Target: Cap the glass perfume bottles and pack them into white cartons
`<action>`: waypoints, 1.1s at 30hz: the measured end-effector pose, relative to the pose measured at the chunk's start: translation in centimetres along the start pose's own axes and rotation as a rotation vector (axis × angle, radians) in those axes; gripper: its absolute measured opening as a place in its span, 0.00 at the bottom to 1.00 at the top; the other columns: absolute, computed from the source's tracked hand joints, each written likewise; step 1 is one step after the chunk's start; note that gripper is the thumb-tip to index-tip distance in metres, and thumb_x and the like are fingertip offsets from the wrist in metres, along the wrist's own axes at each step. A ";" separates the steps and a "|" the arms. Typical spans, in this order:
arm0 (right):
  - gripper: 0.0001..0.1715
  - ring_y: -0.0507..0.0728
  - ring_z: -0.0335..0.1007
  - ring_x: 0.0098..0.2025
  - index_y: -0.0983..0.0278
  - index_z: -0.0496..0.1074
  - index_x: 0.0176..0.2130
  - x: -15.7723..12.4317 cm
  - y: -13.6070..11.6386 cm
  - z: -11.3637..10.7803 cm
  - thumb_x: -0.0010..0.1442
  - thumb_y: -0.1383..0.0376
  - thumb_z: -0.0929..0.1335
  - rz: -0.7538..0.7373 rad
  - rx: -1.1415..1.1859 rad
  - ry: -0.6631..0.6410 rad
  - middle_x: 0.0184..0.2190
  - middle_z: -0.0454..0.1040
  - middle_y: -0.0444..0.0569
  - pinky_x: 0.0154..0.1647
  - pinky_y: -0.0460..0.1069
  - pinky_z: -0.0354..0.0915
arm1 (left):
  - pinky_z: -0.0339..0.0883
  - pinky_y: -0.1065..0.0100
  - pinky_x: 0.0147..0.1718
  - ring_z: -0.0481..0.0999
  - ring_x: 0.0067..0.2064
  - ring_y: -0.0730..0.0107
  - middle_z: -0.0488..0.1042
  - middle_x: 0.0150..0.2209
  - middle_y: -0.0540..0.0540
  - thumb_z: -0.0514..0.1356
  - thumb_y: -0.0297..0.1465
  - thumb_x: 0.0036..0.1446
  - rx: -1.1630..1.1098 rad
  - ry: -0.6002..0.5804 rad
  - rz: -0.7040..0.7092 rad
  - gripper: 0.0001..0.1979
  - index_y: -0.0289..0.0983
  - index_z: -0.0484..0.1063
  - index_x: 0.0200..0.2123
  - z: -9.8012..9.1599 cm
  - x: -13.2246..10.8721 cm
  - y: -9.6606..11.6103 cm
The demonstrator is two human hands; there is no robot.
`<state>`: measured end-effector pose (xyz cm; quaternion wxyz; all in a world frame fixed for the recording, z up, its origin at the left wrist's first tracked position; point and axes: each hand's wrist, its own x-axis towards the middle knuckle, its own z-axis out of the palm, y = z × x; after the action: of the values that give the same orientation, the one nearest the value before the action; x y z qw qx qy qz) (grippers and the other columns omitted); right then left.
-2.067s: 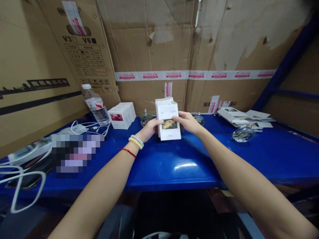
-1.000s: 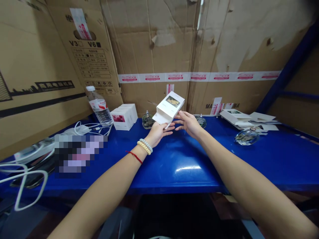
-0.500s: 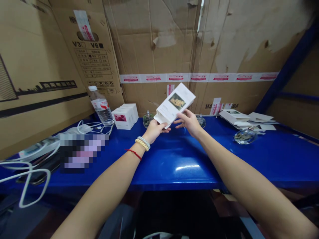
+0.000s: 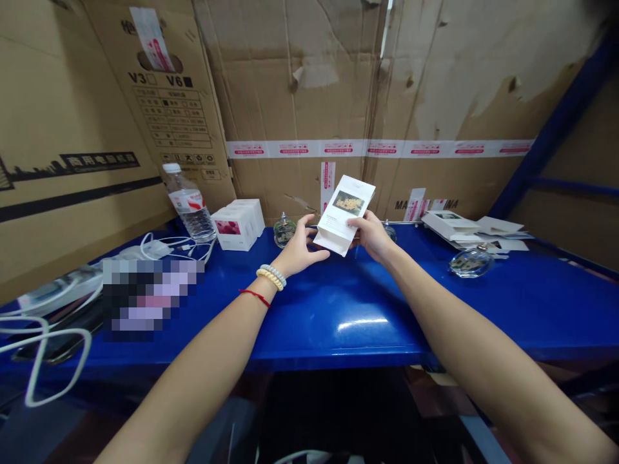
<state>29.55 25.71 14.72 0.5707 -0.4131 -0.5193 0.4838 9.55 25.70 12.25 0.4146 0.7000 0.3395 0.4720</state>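
A white carton (image 4: 344,212) with a yellow flower picture on its face is held tilted above the blue table (image 4: 338,309), its open lower end toward me. My right hand (image 4: 371,236) grips the carton's right side. My left hand (image 4: 300,250) is just left of the carton's lower end, fingers spread, thumb under the carton's corner. A small glass bottle (image 4: 284,231) stands behind my left hand, and another glass piece (image 4: 389,231) shows behind my right hand.
White boxes with a pink flower picture (image 4: 238,225) and a water bottle (image 4: 188,201) stand at the back left. White cables (image 4: 43,335) lie at the left. Flat white cartons (image 4: 476,229) and a glass bottle (image 4: 471,261) lie at the right. Cardboard walls (image 4: 309,96) close the back.
The carton was lifted off the table and tilted. It has now come down a little and turned more upright, with my right hand gripping it and my left hand loosened from its lower end.
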 end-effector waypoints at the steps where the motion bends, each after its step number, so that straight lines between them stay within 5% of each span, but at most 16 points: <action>1: 0.27 0.54 0.71 0.29 0.59 0.61 0.46 0.1 0.0 -0.2 0.45 0.62 0.70 0.004 -0.015 -0.027 0.40 0.76 0.49 0.22 0.49 0.67 | 0.68 0.63 0.46 0.74 0.40 0.68 0.70 0.52 0.39 0.71 0.30 0.40 0.014 0.004 0.024 0.45 0.40 0.54 0.61 -0.2 0.0 0.1; 4: 0.29 0.54 0.73 0.33 0.60 0.65 0.48 0.1 -0.1 -0.7 0.46 0.62 0.71 0.017 -0.059 -0.122 0.43 0.77 0.49 0.27 0.48 0.69 | 0.68 0.66 0.43 0.73 0.38 0.72 0.72 0.49 0.41 0.66 0.30 0.46 0.015 0.003 0.077 0.34 0.38 0.62 0.58 -0.7 -0.1 0.7; 8: 0.32 0.54 0.74 0.36 0.58 0.64 0.54 -0.4 -0.4 -0.6 0.49 0.61 0.70 -0.020 -0.059 -0.192 0.47 0.76 0.49 0.29 0.46 0.69 | 0.70 0.68 0.40 0.75 0.38 0.71 0.74 0.50 0.41 0.67 0.29 0.45 0.085 -0.088 0.075 0.38 0.39 0.62 0.61 -0.8 -0.5 1.2; 15: 0.50 0.53 0.73 0.40 0.48 0.46 0.68 -0.9 -0.7 -0.1 0.54 0.57 0.70 -0.136 -0.107 -0.195 0.59 0.68 0.49 0.30 0.45 0.72 | 0.69 0.58 0.56 0.77 0.48 0.62 0.76 0.53 0.43 0.66 0.34 0.50 0.030 0.000 0.080 0.30 0.40 0.70 0.57 -0.3 0.0 0.0; 22: 0.50 0.51 0.70 0.36 0.54 0.60 0.62 -1.2 -1.1 -1.3 0.43 0.62 0.76 -0.128 -0.260 -0.427 0.62 0.61 0.52 0.25 0.45 0.71 | 0.65 0.56 0.60 0.75 0.54 0.60 0.74 0.56 0.39 0.69 0.30 0.45 -0.190 0.100 0.046 0.30 0.34 0.72 0.54 -0.7 0.7 0.0; 25: 0.55 0.53 0.71 0.41 0.55 0.59 0.62 -1.2 -1.0 -1.5 0.38 0.66 0.78 -0.159 -0.344 -0.425 0.62 0.61 0.53 0.36 0.49 0.74 | 0.66 0.55 0.60 0.75 0.54 0.60 0.74 0.56 0.38 0.69 0.31 0.45 -0.181 0.078 0.026 0.30 0.33 0.72 0.54 -0.8 0.6 0.2; 28: 0.49 0.56 0.71 0.46 0.58 0.60 0.60 -1.0 -0.6 -1.6 0.41 0.64 0.77 -0.227 -0.405 -0.373 0.57 0.67 0.53 0.48 0.53 0.72 | 0.67 0.54 0.59 0.76 0.53 0.58 0.73 0.56 0.38 0.70 0.32 0.44 -0.174 0.015 -0.004 0.32 0.33 0.71 0.55 -0.7 0.4 0.2; 33: 0.42 0.58 0.71 0.49 0.58 0.62 0.57 -0.5 0.0 -1.9 0.45 0.61 0.76 -0.287 -0.408 -0.363 0.52 0.71 0.51 0.52 0.56 0.70 | 0.71 0.55 0.53 0.77 0.49 0.60 0.76 0.53 0.40 0.71 0.32 0.45 -0.130 -0.023 -0.017 0.31 0.37 0.72 0.55 -0.7 0.3 0.1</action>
<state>31.43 25.31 14.41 0.4367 -0.3483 -0.7521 0.3497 9.03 26.10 12.57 0.4670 0.6741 0.3095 0.4813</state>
